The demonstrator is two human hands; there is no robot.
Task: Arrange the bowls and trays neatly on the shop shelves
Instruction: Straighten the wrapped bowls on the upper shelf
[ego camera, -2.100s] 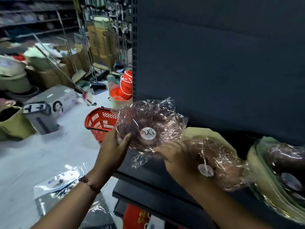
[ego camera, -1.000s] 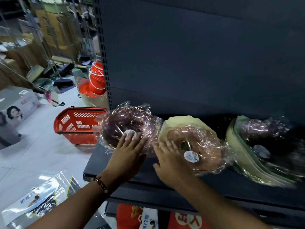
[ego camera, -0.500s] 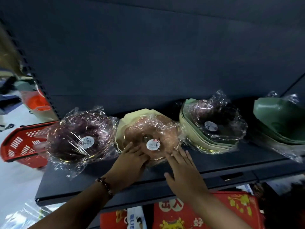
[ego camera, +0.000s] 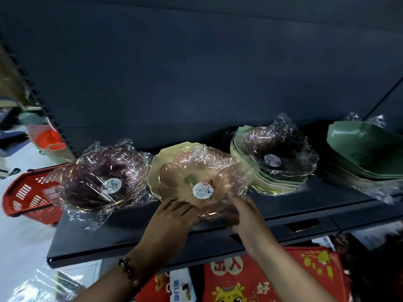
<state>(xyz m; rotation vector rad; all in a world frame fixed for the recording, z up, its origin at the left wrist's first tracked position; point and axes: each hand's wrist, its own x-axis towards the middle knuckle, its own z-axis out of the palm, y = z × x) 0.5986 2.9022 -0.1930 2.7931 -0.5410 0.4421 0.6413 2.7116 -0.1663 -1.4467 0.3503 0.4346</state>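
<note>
Dark shelving (ego camera: pixel 122 234) fills your view, with wrapped bowls in a row along it. Your left hand (ego camera: pixel 172 216) and right hand (ego camera: pixel 246 214) both clasp the lower edge of the amber wrapped bowl (ego camera: pixel 196 177), which leans on a pale yellow tray (ego camera: pixel 159 162). A purple wrapped bowl (ego camera: pixel 100 177) sits just left; another purple one (ego camera: pixel 274 151) rests on stacked green trays (ego camera: pixel 246 171) to the right.
</note>
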